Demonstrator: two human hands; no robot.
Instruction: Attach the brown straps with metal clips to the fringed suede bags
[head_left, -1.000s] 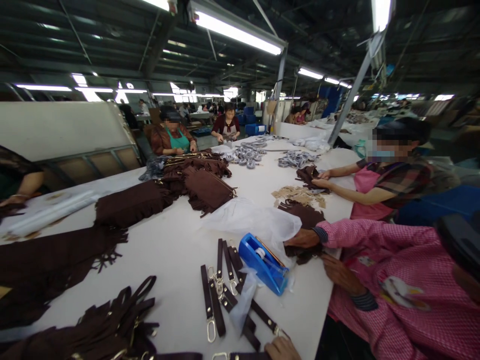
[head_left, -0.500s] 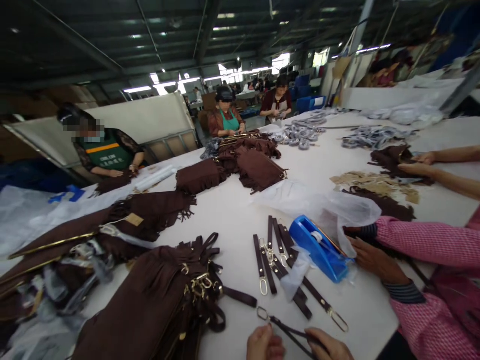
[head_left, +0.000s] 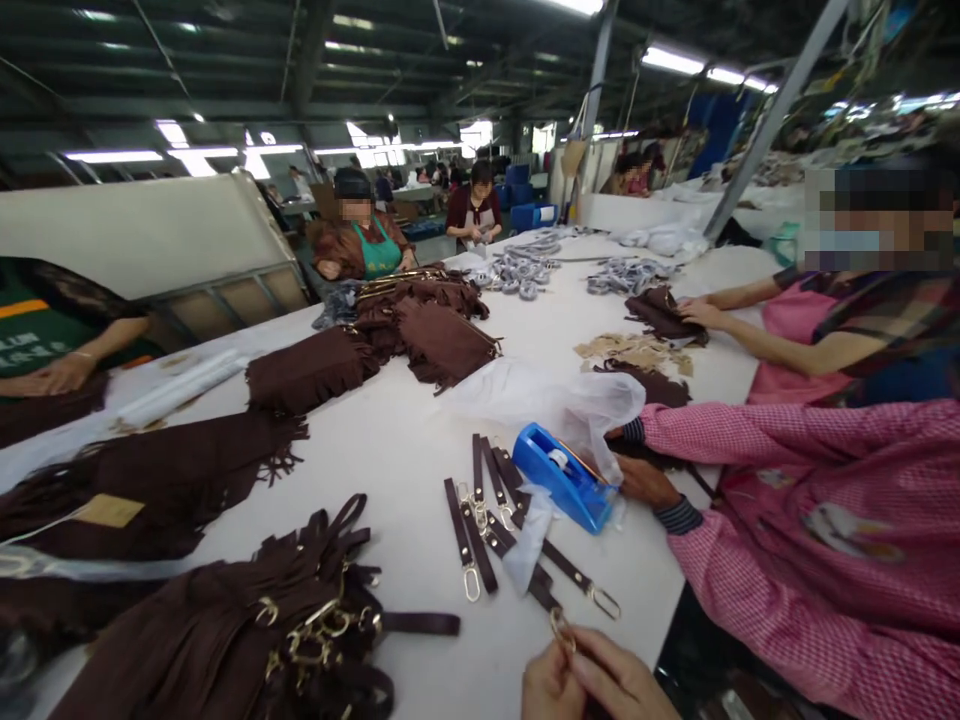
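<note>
A heap of dark brown fringed suede bags (head_left: pixel 247 640) lies at the left. Flat leather straps (head_left: pixel 480 510) lie mid-table. At the bottom edge, left hand (head_left: pixel 551 685) and right hand (head_left: pixel 619 685) seemingly pinch a gold metal clasp (head_left: pixel 561 628) together.

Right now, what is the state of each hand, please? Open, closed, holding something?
Left hand: closed, pinching the metal clasp of a dark strap.
Right hand: fingers curled at the same clasp; whether its grip holds cannot be told.
</note>
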